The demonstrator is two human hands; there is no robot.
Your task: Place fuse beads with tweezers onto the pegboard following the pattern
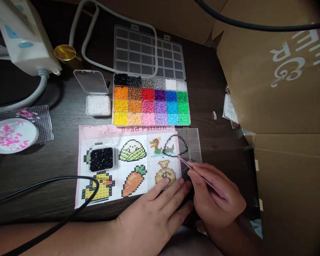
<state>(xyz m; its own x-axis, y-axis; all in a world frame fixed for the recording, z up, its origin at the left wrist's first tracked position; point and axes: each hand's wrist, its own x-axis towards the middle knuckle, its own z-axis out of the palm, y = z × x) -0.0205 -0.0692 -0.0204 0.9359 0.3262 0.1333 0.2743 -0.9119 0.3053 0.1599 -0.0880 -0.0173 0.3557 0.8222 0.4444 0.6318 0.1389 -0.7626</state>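
Two hands share a pegboard (195, 141). The right hand (216, 199) pinches tweezers (200, 176) against its black beads (186, 145); the left hand (154, 213) lies open, flat on its near edge.

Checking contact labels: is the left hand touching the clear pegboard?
Touching. The head view shows the left hand lying flat, fingertips resting on the clear pegboard at its near edge, no gap.

A many-coloured bead case (152, 103) is being kept open at twelve o'clock on the dark worktop (58, 160), a tub of white beads (98, 105) just beside it at nine. A plate of pink beads (12, 136) is being carried at far nine o'clock, a cardboard box (282, 89) at three.
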